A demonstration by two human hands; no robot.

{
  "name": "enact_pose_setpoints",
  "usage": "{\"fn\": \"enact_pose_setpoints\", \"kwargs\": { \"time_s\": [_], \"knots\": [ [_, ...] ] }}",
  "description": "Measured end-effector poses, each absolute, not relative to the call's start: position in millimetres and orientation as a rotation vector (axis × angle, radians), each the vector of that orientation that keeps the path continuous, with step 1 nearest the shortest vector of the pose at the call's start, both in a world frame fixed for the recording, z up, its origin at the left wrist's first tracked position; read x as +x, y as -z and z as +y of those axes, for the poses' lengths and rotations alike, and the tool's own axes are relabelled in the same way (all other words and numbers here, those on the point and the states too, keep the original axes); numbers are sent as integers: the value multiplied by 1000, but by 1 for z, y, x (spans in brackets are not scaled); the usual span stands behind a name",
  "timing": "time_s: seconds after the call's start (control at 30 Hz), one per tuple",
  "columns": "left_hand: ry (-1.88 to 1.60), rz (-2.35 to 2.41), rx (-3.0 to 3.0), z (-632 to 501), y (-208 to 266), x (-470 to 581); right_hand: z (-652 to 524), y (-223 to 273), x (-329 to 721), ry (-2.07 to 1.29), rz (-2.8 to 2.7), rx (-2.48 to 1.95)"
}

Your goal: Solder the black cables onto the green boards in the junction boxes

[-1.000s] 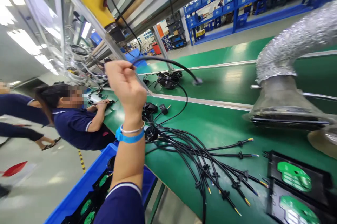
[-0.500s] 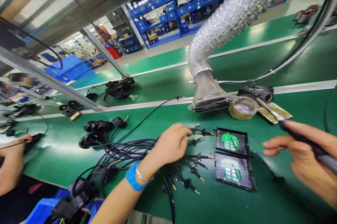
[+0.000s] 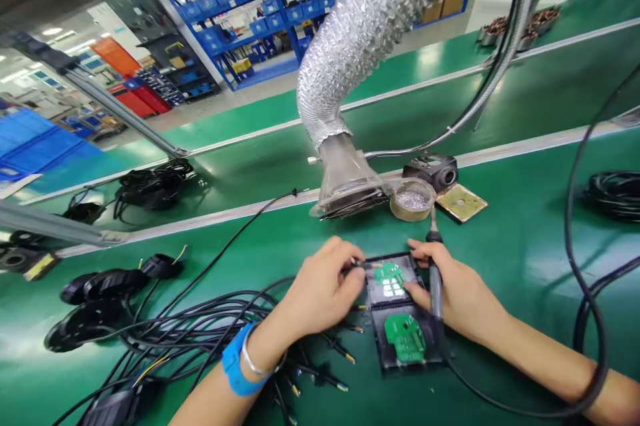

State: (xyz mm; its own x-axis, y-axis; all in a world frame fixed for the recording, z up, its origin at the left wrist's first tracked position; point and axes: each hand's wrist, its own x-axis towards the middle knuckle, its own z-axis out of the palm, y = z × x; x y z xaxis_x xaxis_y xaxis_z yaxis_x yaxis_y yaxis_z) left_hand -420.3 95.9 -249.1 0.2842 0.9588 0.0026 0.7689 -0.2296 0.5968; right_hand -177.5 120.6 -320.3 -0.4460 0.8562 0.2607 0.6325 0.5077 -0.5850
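My left hand is closed, its thumb and fingers pinching the end of a black cable at the left edge of the upper of two black plastic cases. Inside that upper case lies a green circuit board. A second green circuit board sits in the lower black case. My right hand grips a soldering iron with its tip pointing up and away. Its fingers touch or nearly touch the right side of the upper case. More black cables with stripped coloured ends lie under and beside my left wrist.
Beyond the cases stand a fume hood on a silver duct, a round tin, a black iron holder and a yellow sponge. The iron's cord loops at right. Round black parts lie left.
My right hand has come in from the right with the soldering iron to the upper case. My left hand has brought the cable end to the case's left edge. The view has swung right.
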Motion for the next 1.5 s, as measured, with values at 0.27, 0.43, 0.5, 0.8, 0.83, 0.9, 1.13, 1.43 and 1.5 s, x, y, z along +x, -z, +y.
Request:
{"fn": "enact_pose_setpoints", "kwargs": {
  "time_s": [0.27, 0.43, 0.5, 0.8, 0.83, 0.9, 1.13, 1.43, 1.5],
  "knots": [
    [-502, 1209, 1513, 94, 261, -393, 91, 294, -183, -458, -1970, -1116],
    [-637, 1198, 1430, 88, 268, -392, 90, 282, -199, -704, -1892, -995],
    [-644, 1143, 1368, 88, 269, -393, 92, 282, -202, -727, -1878, -955],
    [-696, 994, 1090, 91, 281, -396, 94, 291, -209, -761, -1779, -793],
    [-703, 983, 1085, 91, 282, -395, 94, 292, -210, -755, -1777, -801],
    [-716, 984, 1081, 89, 283, -393, 95, 292, -211, -750, -1776, -812],
    [-953, 1139, 1403, 79, 286, -386, 95, 294, -215, -755, -1719, -804],
    [-1125, 1132, 1305, 70, 292, -378, 88, 298, -224, -529, -1705, -722],
    [-1110, 1097, 1153, 68, 293, -376, 87, 301, -225, -434, -1739, -655]
  ]
}}
